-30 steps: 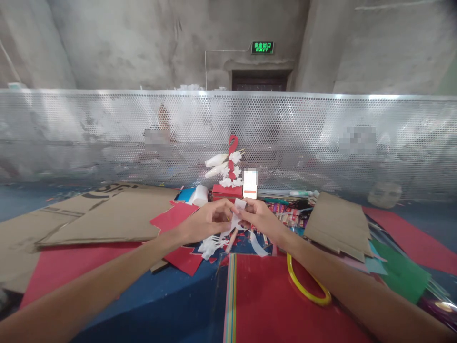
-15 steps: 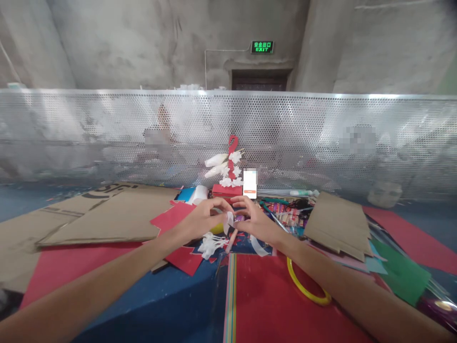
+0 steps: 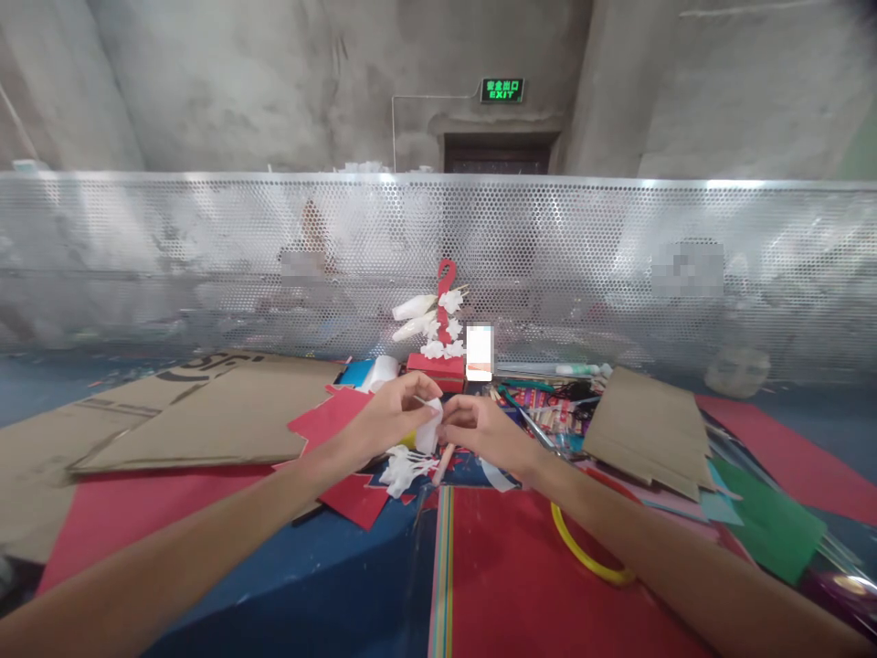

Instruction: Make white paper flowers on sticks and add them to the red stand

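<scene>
Between my hands is a thin white paper strip (image 3: 427,437), partly curled and hanging down. My left hand (image 3: 392,413) pinches its upper left edge with thumb and fingertips. My right hand (image 3: 485,428), fingers bent, has its fingertips at the strip's right edge. Below my left hand lies a bunch of white paper flowers (image 3: 403,471) with twisted ends. A pale pink stick (image 3: 444,463) rests just under the strip. Another white strip (image 3: 496,475) lies beneath my right hand. Something yellow (image 3: 409,440) is partly hidden behind my left hand.
Further back stands a red stand (image 3: 444,283) carrying white flowers, beside a phone (image 3: 480,355). Cardboard sheets (image 3: 226,411) lie left, more cardboard (image 3: 648,425) right. Red paper (image 3: 521,567) and a yellow ring (image 3: 582,553) are in front. A perforated metal panel (image 3: 582,247) closes off the back.
The white strip now shows broader and flatter, turned toward me. My right hand's fingers have curled down and drawn in to the strip's edge; a purple thing near them is now out of sight.
</scene>
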The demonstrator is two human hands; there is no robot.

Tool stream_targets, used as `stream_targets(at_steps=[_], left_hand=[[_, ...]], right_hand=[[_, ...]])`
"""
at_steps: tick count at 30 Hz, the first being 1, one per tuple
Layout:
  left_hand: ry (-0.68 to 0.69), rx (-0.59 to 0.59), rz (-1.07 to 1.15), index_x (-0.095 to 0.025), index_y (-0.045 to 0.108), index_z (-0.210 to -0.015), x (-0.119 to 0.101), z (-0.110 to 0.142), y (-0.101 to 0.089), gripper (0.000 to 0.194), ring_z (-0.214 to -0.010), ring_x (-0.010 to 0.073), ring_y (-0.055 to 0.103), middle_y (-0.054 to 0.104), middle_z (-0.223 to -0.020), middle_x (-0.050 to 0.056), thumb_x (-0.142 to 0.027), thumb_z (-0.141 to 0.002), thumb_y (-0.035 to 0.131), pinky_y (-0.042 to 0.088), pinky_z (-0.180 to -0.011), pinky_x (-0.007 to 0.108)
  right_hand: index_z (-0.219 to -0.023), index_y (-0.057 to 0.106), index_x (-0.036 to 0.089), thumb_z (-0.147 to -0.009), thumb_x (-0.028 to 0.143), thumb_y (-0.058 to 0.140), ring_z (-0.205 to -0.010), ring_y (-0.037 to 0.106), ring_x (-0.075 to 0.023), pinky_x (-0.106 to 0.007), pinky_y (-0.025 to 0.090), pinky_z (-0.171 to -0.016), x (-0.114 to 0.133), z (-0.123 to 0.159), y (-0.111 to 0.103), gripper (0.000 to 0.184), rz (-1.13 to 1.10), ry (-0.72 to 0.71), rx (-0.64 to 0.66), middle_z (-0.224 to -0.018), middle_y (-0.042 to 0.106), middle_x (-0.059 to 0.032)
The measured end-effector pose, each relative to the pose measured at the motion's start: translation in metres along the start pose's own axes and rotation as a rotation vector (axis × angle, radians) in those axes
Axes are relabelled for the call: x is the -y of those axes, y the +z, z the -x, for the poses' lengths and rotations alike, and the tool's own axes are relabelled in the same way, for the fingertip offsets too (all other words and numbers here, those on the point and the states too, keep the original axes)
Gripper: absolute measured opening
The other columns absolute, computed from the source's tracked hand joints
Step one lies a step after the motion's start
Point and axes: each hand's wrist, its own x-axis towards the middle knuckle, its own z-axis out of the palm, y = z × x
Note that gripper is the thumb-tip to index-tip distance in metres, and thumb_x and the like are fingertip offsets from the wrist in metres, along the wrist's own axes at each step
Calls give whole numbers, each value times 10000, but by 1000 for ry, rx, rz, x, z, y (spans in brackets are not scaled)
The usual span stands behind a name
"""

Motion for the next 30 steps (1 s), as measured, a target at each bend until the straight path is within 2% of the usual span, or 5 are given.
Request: stream_targets(at_steps=[7,11,15,19,30], left_hand=[[33,31,-147,-163,619,-892,-1,-1,-4,167,-650,124,544,630,-773,15,-304,-824,563,398,-581,235],[61,24,-161,-162,600,-859,2,-2,-5,158,-663,125,547,632,-789,20,-312,-826,560,408,-594,237],[71,23,-155,-162,579,-840,2,-1,-4,145,-670,128,556,622,-768,10,-306,-817,573,426,-616,242],[98,25,-165,-163,574,-860,4,-1,-5,120,-715,134,577,637,-813,16,-278,-830,560,447,-664,257],[133,88,-258,-168,637,-940,21,-6,-11,170,-785,157,613,675,-920,50,-215,-829,518,463,-712,278]], right_hand=[[-814,642,157,-767,236,641,-686,640,-136,-245,488,-666,0,-1,-2,92,12,-17,-6,-741,671,-6],[-879,659,165,-820,345,626,-711,633,-148,-256,490,-664,1,0,-3,192,57,-24,31,-789,665,-22],[-906,654,165,-792,387,671,-725,631,-162,-267,475,-667,0,0,-4,250,143,-53,107,-826,670,-27],[-802,643,144,-806,355,648,-649,584,-134,-234,413,-599,-3,-1,-6,211,215,-52,88,-717,652,-8],[-839,634,149,-859,369,576,-692,608,-158,-247,416,-646,-6,-1,-13,228,221,-42,166,-771,678,-23]])
